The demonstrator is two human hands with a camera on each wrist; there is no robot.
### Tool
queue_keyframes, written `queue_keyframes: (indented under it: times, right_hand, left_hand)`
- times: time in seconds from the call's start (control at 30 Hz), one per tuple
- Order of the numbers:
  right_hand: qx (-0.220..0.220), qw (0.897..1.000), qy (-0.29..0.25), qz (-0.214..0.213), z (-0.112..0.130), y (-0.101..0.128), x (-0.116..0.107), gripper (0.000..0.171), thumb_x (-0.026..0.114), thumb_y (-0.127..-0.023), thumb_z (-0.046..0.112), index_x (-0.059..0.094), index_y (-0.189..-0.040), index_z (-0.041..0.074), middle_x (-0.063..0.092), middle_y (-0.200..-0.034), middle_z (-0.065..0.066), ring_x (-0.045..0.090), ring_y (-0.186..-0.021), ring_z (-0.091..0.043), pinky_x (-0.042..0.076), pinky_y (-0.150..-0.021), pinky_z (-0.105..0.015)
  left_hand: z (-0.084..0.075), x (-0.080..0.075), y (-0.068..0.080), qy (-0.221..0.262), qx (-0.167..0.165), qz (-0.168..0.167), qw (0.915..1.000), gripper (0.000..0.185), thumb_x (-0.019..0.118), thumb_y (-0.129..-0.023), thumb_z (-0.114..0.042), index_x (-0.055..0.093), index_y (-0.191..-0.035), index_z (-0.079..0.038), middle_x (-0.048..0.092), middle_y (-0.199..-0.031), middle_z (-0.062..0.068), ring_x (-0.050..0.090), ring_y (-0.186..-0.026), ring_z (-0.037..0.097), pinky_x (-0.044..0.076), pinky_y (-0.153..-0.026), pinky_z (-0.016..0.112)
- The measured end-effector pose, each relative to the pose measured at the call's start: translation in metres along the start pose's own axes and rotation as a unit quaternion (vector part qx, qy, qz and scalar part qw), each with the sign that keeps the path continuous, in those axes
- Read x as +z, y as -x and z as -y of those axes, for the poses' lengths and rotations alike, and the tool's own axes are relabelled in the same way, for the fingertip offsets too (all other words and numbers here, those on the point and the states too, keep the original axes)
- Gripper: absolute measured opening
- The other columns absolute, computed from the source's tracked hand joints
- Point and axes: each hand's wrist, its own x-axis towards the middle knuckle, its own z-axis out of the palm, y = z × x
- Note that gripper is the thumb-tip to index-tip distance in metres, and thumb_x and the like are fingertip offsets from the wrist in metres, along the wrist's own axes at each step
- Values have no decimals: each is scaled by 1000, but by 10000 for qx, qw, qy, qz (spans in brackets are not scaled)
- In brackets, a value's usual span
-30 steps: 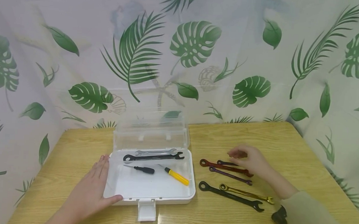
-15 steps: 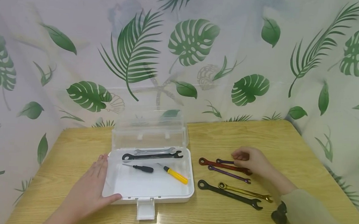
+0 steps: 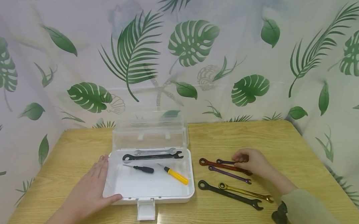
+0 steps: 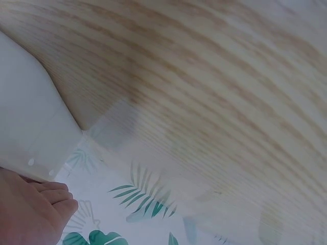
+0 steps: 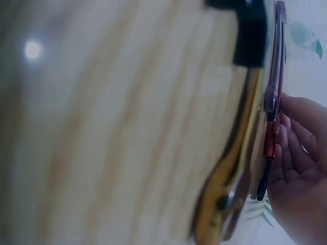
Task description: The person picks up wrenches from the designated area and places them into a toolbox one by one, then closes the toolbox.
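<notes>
Dark-blue wrench [image 3: 225, 161] on tabletop [image 3: 256, 135], behind red wrench [image 3: 223, 166]; right hand [image 3: 251, 161] curls fingertips onto it. Left hand [image 3: 87, 191], fingers flat, steadies white box [image 3: 152, 191]. Best pinch the shaft alone, lift clear of neighbours.

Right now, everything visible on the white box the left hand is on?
The white box looks plastic: a shallow rounded tray lying flat on the wooden table, its clear lid standing open at the back and a latch tab hanging off the front. Inside lie two wrenches and two screwdrivers. The left hand rests flat against its left edge, thumb on the front rim.
</notes>
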Motion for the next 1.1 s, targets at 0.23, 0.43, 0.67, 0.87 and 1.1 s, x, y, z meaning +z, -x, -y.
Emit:
queue_keyframes:
  times: [0.23, 0.43, 0.67, 0.87, 1.1]
  right_hand:
    - [-51, 9999, 28, 116, 3, -2, -1, 10, 80, -91, 4, 79, -101, 3, 73, -88, -3, 61, -77, -8, 53, -65, -21]
    - [-103, 9995, 125, 264, 5, -2, -3, 10, 78, -92, 4, 80, -101, 3, 73, -88, -2, 61, -78, -8, 53, -65, -22]
    - [-232, 9992, 228, 228, 5, -2, -2, 4, 77, -94, 5, 78, -98, 5, 72, -87, -1, 59, -77, -6, 53, -66, -22]
    - [-307, 9991, 231, 160, 7, -1, -2, 6, 76, -95, 6, 78, -100, 3, 72, -86, -1, 59, -74, -4, 52, -64, -23]
    - [-166, 9996, 105, 205, 11, 0, -5, 11, 74, -98, 8, 79, -106, 2, 72, -86, -1, 58, -74, -5, 51, -62, -23]
  left_hand:
    - [1, 1, 0, -72, 36, -47, 10000, 125, 71, -86, -73, 27, -158, 19, 32, -166, 37, 35, -155, 52, 38, -125, 61]
    - [1, 1, 0, -106, 54, -73, 9999, 125, 71, -86, -74, 28, -158, 20, 33, -165, 38, 37, -154, 53, 39, -125, 61]
    - [0, 0, -1, 37, -99, 72, 9999, 124, 70, -88, -73, 26, -159, 18, 30, -168, 36, 33, -156, 52, 35, -127, 62]
    - [0, 2, 0, 17, -113, 99, 9999, 126, 68, -87, -76, 26, -159, 18, 30, -168, 36, 33, -156, 52, 36, -126, 63]
    - [1, 2, -1, 12, -84, 39, 10000, 125, 68, -88, -75, 27, -159, 18, 30, -168, 36, 32, -156, 52, 35, -127, 61]
